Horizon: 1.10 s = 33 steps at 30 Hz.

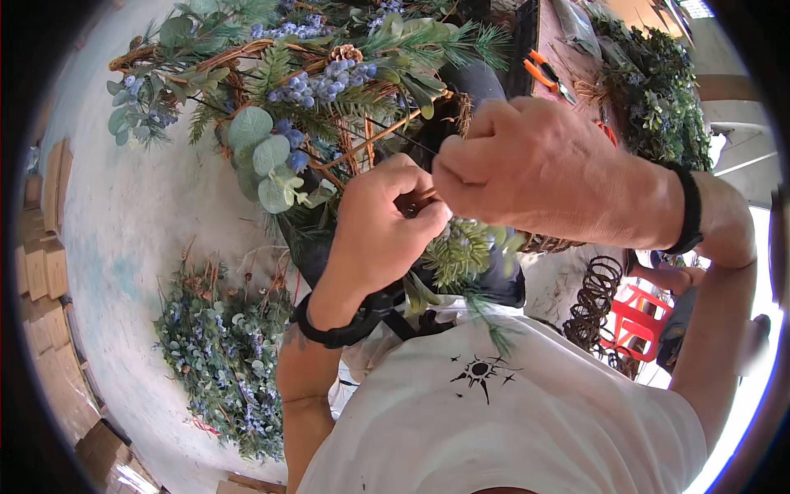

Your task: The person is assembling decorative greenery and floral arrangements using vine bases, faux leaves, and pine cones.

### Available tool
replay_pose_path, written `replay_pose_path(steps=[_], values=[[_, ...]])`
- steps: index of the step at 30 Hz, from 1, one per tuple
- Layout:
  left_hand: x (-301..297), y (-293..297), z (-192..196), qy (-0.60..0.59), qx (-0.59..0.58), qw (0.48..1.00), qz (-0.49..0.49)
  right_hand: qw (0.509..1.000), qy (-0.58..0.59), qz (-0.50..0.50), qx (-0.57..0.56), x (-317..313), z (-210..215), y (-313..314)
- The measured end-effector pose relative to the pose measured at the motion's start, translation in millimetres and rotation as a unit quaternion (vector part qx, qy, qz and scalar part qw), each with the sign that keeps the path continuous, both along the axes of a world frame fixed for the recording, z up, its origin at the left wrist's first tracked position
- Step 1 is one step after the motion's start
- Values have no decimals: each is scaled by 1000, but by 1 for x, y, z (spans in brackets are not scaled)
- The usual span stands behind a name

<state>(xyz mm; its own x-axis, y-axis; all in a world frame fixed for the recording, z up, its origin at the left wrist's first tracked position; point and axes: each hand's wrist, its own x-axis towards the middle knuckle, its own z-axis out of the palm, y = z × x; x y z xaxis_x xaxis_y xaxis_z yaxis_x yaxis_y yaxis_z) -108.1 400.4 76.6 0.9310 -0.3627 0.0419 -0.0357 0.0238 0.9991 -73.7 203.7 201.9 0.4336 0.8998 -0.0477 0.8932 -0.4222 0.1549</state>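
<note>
A twig wreath (366, 152) with artificial greenery lies across my lap, carrying blue berries (329, 82), round grey-green leaves (270, 154) and a small pinecone (346, 53). My left hand (380, 226) is closed at its near side, thumb and fingers pinched round a short brown twig (425, 196). Right against its fingertips is my right hand (522, 165), curled into a fist. A thin dark strand (418, 143), like a wire or tie, runs from the wreath into that fist; its end is hidden. Below the hands hangs a fir-like green sprig (461, 253).
Orange-handled pliers (550, 76) lie on the worktable (568, 41) at the far right, beside a leafy heap (658, 99). Greenery with blue berries (226, 354) is piled on the floor at left. Cartons (45, 272), a brown twig coil (594, 300) and a red stool (638, 321) stand around.
</note>
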Motion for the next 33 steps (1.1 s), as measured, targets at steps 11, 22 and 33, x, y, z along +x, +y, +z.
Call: replay_pose_path(steps=[11,22,33], values=[[9,49,-12,-373,207,873,236,981,-136,136,-31,59,-7,-8],[25,73,-34,-267,295,915,64,970,-184,145,71,70,-35,-13],[32,81,-61,-405,339,845,85,982,-153,109,-21,78,-34,-30]])
